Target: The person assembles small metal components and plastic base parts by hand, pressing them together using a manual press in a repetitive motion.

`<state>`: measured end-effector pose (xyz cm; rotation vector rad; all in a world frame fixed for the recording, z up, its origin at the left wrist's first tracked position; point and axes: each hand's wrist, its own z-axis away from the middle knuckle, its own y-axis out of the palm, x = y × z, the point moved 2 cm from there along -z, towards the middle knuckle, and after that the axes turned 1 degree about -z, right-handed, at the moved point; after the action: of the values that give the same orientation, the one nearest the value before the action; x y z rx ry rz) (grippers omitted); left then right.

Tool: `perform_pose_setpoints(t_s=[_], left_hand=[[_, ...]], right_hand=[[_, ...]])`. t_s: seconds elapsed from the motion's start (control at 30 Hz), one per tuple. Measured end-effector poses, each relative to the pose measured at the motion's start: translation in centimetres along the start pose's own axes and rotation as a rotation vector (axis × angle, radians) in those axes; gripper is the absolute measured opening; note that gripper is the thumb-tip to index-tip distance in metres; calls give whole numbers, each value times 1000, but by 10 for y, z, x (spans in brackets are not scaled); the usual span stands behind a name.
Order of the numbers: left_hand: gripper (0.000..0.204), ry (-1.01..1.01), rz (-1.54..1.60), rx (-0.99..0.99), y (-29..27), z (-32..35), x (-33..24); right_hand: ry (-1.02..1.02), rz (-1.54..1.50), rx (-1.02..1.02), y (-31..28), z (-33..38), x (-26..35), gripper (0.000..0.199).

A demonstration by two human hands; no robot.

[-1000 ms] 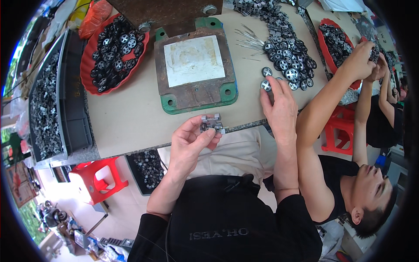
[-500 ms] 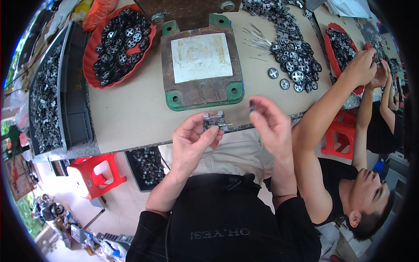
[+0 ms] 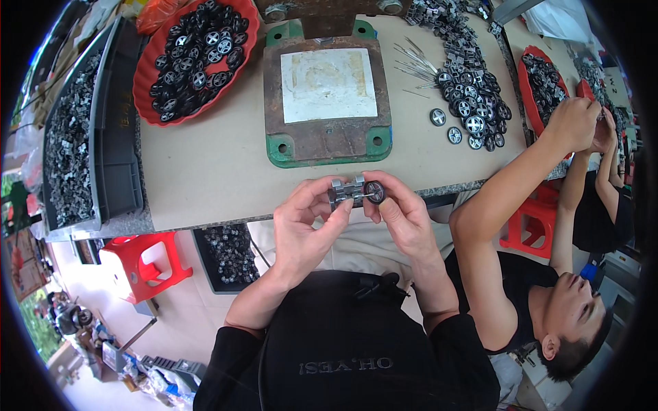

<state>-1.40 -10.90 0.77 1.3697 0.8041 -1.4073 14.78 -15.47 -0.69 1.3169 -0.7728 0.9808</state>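
Both hands meet just over the worktop (image 3: 226, 171) edge: left hand (image 3: 306, 229) pinches a small grey frame (image 3: 346, 192), right hand (image 3: 399, 216) holds a black wheel (image 3: 375, 191) against its end. Loose wheels (image 3: 473, 109) sit well apart, right of the green-cornered plate (image 3: 327, 140).

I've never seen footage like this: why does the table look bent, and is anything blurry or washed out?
Head view: a fisheye lens bows the table edge and leaves black corners; soft, even daylight, faint shadows; the pale plate on the green-cornered base looks slightly washed out; the left hand, right hand and small wheeled part between them are sharp; detail smears toward the rim.
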Motion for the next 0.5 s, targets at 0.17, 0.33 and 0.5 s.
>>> perform_pose_setpoints(t_s=[0.17, 0.33, 0.5], left_hand=[[31, -5, -27, 1, 0, 1, -1], [33, 65, -77, -30, 0, 0, 0], [33, 116, -197, -30, -2, 1, 1]], right_hand=[[-53, 47, -9, 0, -1, 1, 37], [-60, 206, -83, 3, 0, 7, 34], [-69, 466, -123, 4, -1, 15, 31]])
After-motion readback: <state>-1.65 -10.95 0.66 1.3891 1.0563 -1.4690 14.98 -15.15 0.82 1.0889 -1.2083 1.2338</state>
